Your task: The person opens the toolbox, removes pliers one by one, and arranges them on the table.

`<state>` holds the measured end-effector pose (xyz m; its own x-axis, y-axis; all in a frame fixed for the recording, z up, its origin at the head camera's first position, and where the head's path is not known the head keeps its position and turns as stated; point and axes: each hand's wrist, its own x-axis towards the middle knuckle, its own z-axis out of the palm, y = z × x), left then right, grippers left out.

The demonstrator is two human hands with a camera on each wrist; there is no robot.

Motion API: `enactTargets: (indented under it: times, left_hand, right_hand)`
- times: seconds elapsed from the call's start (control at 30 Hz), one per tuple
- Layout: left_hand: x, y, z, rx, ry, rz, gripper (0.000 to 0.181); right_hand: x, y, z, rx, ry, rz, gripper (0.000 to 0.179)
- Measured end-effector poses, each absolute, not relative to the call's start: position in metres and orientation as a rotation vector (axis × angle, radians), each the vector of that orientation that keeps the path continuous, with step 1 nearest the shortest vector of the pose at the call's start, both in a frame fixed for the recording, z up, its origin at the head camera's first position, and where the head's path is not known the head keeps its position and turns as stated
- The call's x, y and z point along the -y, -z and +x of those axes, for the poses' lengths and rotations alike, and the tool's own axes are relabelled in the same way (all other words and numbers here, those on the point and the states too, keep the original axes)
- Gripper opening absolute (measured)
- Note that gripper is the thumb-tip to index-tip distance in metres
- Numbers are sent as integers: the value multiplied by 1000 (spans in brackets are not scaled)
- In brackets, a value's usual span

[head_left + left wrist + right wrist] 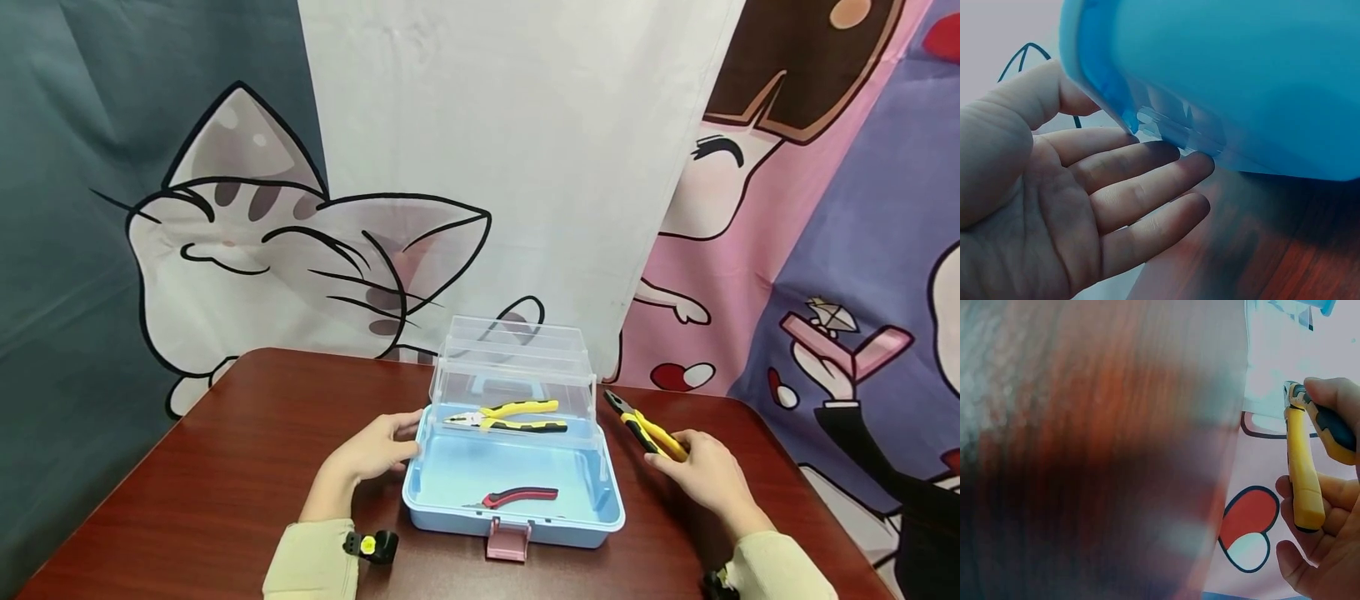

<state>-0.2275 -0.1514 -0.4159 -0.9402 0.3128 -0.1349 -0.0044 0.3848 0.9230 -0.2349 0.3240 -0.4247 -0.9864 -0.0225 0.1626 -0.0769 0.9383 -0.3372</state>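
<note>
A light blue toolbox [513, 527] with a raised transparent lid [517, 337] stands on the table. My left hand [378, 450] touches the toolbox's left side; its fingers [1147, 194] look fairly straight in the left wrist view, against the blue wall. To the right of the box, my right hand [705, 472] holds pliers [645, 429] by their yellow and black handles, the dark head pointing away and left. The right wrist view shows those handles spread apart. Another yellow and black pair of pliers [517, 414] shows through the clear plastic. A red and black handled tool [521, 497] lies in the box's front.
The dark red-brown wooden table [247, 467] reaches back to a printed cloth backdrop [525, 150] with cartoon figures. A pink latch [508, 540] hangs open at the toolbox's front. A black strap device [371, 546] sits at the left wrist.
</note>
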Motion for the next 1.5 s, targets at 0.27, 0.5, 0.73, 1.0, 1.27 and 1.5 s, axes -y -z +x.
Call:
enactTargets:
  times: [0.27,0.5,0.73,1.0,1.27,1.5]
  left_hand:
    - [153,417,-231,-2388,-1551,267,64]
    - [152,418,-229,-2380,-1553,275,64]
    - [152,416,-228,-2367,-1569,275,63]
    - [152,417,-227,-2348,-1583,278,62]
    - [152,419,-227,-2341,-1575,291,62]
    - [152,419,-229,-2380,-1558,277,62]
  right_hand:
    - [-327,425,-237,3001,-526,42,72]
    - [-329,426,-235,3059,-537,7,71]
    - [-331,430,-237,3076,-536,-10,71]
    - [-333,431,-236,3125,-547,-53,73]
    - [-329,431,-233,3144,-542,-94,65]
    - [-323,429,-234,3205,-541,-121,58]
